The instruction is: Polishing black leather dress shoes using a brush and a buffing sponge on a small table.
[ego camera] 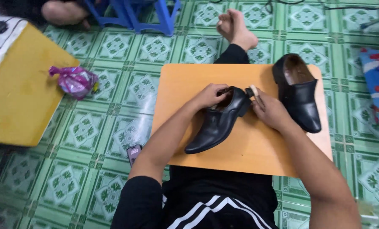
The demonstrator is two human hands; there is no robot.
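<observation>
While my left hand [209,96] gripped the glossy black leather shoe [218,119] at its collar to steady it, my right hand [269,111], at three o'clock, pinched a small brush [252,92] against its heel.

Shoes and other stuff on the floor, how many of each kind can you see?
Black shoes: 2, one steadied by the left hand with the right hand at its heel, one lying beside it on the wooden board
Small brush: 1
Pink foil bag: 1
Phone: 1
Blue stool: 1
Total: 6
</observation>
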